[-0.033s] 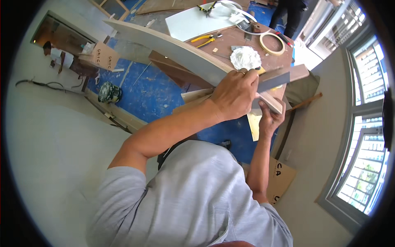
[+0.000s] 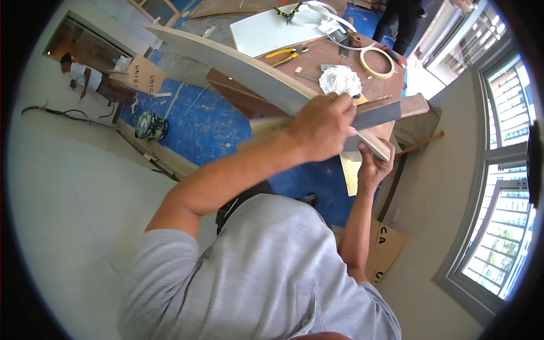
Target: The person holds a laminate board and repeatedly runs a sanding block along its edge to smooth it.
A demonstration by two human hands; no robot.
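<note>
A long curved plywood panel with a grey face and layered edge runs from the far left toward me. My left hand, slightly blurred, is closed round a flat wooden stick lying across the panel's near end. Part of the stick is wrapped in a dark grey sheet that looks like sandpaper; its other end is a blur beyond my wrist. Below, my right hand grips the panel's near end from underneath, thumb against the layered edge.
On the brown table lie a heap of white paste, a tape roll, yellow pliers and a white board. A paint-smeared bucket stands on blue floor sheeting. Two people are farther off.
My left hand and the stick have shifted a little, the stick's far tip moving slightly right and down. The right hand still grips the panel.
</note>
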